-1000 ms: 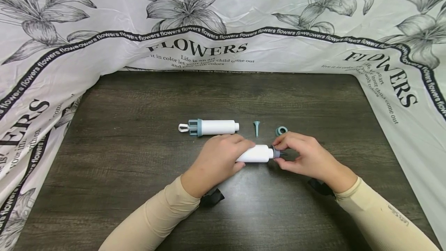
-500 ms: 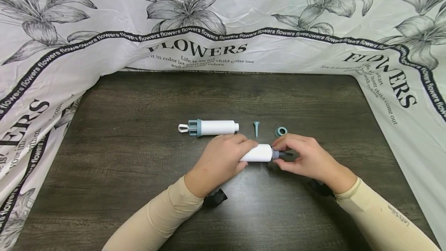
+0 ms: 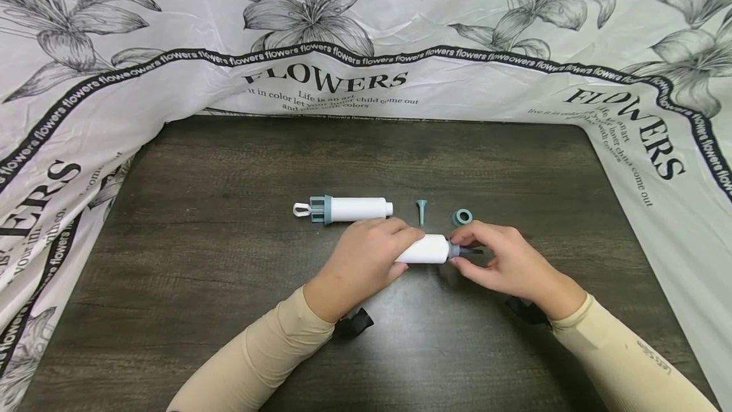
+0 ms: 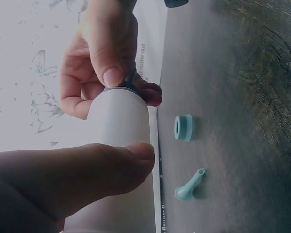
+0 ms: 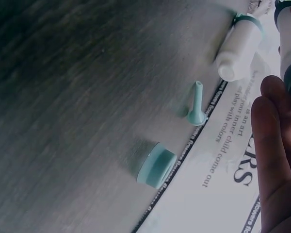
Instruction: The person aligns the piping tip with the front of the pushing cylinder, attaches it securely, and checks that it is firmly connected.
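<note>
Left hand (image 3: 364, 259) gripping white tube (image 3: 426, 249) near middle of table (image 3: 366, 157), right hand (image 3: 503, 256) pinching grey cap (image 3: 454, 251) at its right end, second tube (image 3: 359, 209), teal nozzle (image 3: 422, 211), teal ring (image 3: 456, 218) in a row just far of them

A white tube (image 3: 358, 209) with a teal collar (image 3: 328, 210) lies along the far edge's line on the dark table (image 3: 229, 177). Towards the right edge follow a teal nozzle (image 3: 422, 210), wide end farthest, and a teal ring (image 3: 456, 217). Flowered, lettered cloth (image 3: 434, 97) borders the far, left and right edges.

Draped workspace: table (image 3: 366, 157), floral sheeting (image 3: 446, 18)
</note>
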Demonstrator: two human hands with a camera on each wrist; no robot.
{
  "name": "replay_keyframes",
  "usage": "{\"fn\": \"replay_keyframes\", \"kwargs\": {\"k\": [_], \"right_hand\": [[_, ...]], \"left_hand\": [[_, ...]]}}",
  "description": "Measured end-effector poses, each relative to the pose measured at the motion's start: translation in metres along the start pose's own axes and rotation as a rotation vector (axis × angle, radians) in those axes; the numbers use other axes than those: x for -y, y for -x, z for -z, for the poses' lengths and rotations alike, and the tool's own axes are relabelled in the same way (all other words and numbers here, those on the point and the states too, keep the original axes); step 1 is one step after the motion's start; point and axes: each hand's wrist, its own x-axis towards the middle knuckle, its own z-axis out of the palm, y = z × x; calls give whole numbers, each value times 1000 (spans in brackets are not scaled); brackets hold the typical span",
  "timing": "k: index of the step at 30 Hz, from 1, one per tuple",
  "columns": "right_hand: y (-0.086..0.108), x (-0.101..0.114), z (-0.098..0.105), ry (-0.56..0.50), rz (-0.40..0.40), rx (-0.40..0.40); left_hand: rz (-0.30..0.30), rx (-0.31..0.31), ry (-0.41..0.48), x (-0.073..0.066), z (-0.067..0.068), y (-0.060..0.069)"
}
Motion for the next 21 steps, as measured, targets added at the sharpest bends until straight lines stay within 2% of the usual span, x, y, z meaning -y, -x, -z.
{"fn": "replay_keyframes", "kwargs": {"k": [8,15,21], "right_hand": [[2,0,-2,-84,-76,11],[4,2,-4,-219,-180,67],[3,3,-3,-220,-231,91]], "left_hand": [[-3,-13,7,0,2,1],[-14,-29,25,0,2,2],[-19,-34,43,2,3,2]]}}
